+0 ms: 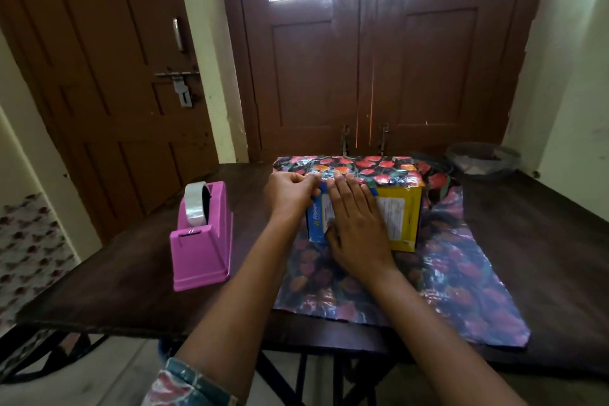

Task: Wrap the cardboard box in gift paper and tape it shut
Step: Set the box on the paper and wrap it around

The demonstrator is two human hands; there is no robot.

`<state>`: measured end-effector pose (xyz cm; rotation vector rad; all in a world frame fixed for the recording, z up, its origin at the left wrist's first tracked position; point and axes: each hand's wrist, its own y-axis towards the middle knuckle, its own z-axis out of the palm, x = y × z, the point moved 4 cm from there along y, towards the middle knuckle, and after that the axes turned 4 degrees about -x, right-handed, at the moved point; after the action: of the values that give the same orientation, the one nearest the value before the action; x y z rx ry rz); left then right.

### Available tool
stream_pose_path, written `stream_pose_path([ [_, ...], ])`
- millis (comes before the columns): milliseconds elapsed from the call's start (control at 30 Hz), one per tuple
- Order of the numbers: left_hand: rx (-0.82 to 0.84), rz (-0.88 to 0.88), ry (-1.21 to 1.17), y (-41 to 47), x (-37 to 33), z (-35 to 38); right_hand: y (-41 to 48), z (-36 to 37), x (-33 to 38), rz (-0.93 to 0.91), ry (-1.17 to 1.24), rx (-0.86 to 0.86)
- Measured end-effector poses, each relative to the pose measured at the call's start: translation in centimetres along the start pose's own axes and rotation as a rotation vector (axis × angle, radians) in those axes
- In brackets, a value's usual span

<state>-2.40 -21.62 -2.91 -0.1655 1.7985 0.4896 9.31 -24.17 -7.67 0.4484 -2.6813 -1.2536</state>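
A blue and yellow cardboard box stands on a sheet of shiny floral gift paper spread over the dark table. The far part of the paper is folded up and over the box's top. My left hand pinches the edge of that folded paper at the box's upper left corner. My right hand lies flat with straight fingers against the box's front face, fingertips reaching the paper's edge. A pink tape dispenser with a roll of clear tape stands to the left of the box.
The dark wooden table runs to its front edge near me. A grey bowl-like container sits at the back right. Brown double doors stand right behind the table, and another door is at the left.
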Motion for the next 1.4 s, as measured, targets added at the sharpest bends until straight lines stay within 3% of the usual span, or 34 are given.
stream_pose_path([
  [267, -0.037, 0.056, 0.17, 0.1, 0.7, -0.4, 0.1, -0.4, 0.2, -0.01, 0.0, -0.004],
  [533, -0.044, -0.071, 0.439, -0.8, 6.7, -2.0, 0.2, -0.1, 0.0, 0.003, 0.029, 0.018],
  [600, -0.057, 0.062, 0.406, -1.2, 6.3, -2.4, 0.2, 0.0, -0.1, 0.002, 0.034, 0.017],
  [733, -0.101, 0.574, 0.239, -2.2, 1.0, -2.4, 0.0, -0.1, 0.0, 0.0, 0.049, 0.004],
  [833, 0.004, 0.735, 0.336, -0.7, -0.8, -1.2, 0.1, -0.3, 0.0, -0.002, 0.052, 0.006],
  [1000, 0.097, 0.806, 0.656, 1.0, 1.0, -0.9, 0.1, 0.0, -0.2, -0.005, 0.047, 0.013],
  [1133, 0.019, 0.657, 0.952, 1.7, 1.3, -2.1, 0.1, -0.1, -0.2, -0.018, 0.044, 0.016],
  [1233, 0.005, 0.705, 0.913, 1.2, 0.2, -2.5, 0.0, 0.0, -0.2, -0.016, 0.053, 0.013],
  [1333, 0.15, 0.86, 0.782, 0.4, -0.9, -1.1, -0.1, -0.2, -0.2, -0.008, 0.095, 0.012],
  [1400, 0.18, 0.873, 0.685, 0.3, -1.0, -0.5, 0.1, -0.5, -0.3, 0.018, 0.181, 0.021],
])
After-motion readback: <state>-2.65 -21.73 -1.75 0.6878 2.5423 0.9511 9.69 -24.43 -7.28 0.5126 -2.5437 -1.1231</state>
